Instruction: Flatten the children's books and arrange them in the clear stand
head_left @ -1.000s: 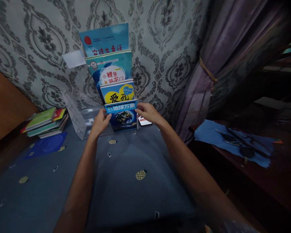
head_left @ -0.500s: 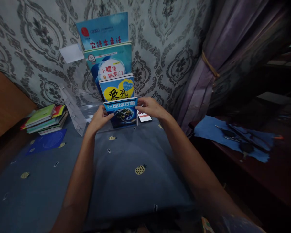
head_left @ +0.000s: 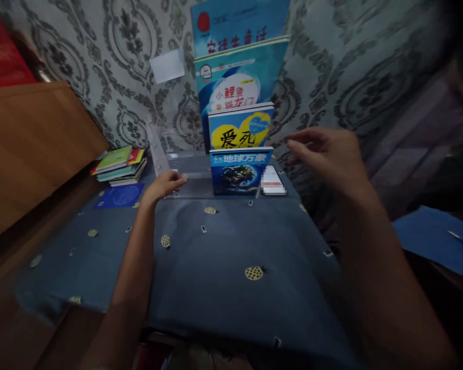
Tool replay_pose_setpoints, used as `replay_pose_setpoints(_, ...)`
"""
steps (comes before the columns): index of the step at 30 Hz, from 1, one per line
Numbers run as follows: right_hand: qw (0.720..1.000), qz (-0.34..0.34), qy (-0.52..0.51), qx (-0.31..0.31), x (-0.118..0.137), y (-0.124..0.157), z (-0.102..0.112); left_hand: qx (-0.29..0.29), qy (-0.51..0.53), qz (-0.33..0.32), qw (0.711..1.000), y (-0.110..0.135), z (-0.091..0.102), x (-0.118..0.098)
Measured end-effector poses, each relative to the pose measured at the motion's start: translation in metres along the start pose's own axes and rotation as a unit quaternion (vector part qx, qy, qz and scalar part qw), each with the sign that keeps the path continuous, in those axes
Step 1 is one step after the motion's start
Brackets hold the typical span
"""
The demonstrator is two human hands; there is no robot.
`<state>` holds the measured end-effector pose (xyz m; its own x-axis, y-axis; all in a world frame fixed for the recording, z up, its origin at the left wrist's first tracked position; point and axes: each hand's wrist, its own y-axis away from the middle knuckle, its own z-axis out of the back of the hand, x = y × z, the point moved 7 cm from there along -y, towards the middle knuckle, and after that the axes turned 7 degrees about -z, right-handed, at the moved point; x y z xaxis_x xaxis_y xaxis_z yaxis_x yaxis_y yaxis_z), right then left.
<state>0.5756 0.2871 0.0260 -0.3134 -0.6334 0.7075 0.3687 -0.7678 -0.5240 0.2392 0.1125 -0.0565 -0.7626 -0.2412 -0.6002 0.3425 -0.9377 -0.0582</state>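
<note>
A clear tiered rack (head_left: 185, 177) against the wall holds several books in stepped rows. The front one is a blue earth book (head_left: 241, 172); behind it stands a yellow-heart book (head_left: 240, 131), then two taller blue books (head_left: 239, 77). My left hand (head_left: 164, 185) rests at the rack's front left edge, fingers curled, apart from the earth book. My right hand (head_left: 327, 156) hovers to the right of the books with fingers loosely spread, holding nothing.
A stack of books (head_left: 119, 165) and a flat blue book (head_left: 119, 196) lie to the left on the blue patterned cloth (head_left: 224, 267). A phone (head_left: 273, 181) lies right of the rack. A wooden board (head_left: 31, 149) stands left; blue cloth (head_left: 435, 239) at right.
Both hands have let go of the earth book, which stays in the front slot. My right hand has lifted away to the right; the left has slid left. The view has shifted left.
</note>
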Motion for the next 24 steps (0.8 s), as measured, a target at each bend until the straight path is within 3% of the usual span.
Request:
replay_pose_setpoints(2,0.998,0.003,-0.04,-0.047,0.011,0.004,0.009,-0.026,-0.101,0.077,0.991,0.012,0.024,0.032)
replay_pose_setpoints(4,0.994,0.021,-0.071,-0.083,0.023,0.009,0.016,-0.082,-0.225,0.174,0.955,0.027,0.054,0.064)
replay_pose_setpoints(7,0.988,0.053,-0.097,-0.108,0.04,0.017,0.022,-0.137,-0.282,0.265,0.912,0.046,0.077,0.101)
replay_pose_setpoints(12,0.985,0.075,-0.109,-0.11,0.055,0.025,0.026,-0.132,-0.262,0.336,0.895,0.067,0.056,0.151)
replay_pose_setpoints(16,0.988,0.071,-0.098,-0.092,0.055,0.025,0.023,-0.105,-0.252,0.344,0.898,0.075,0.041,0.177)
replay_pose_setpoints(20,0.992,0.074,-0.063,-0.084,0.057,0.025,0.021,-0.077,-0.257,0.329,0.905,0.077,0.042,0.182)
replay_pose_setpoints(24,0.993,0.084,-0.049,-0.059,0.062,0.027,0.018,-0.06,-0.277,0.306,0.909,0.086,0.037,0.171)
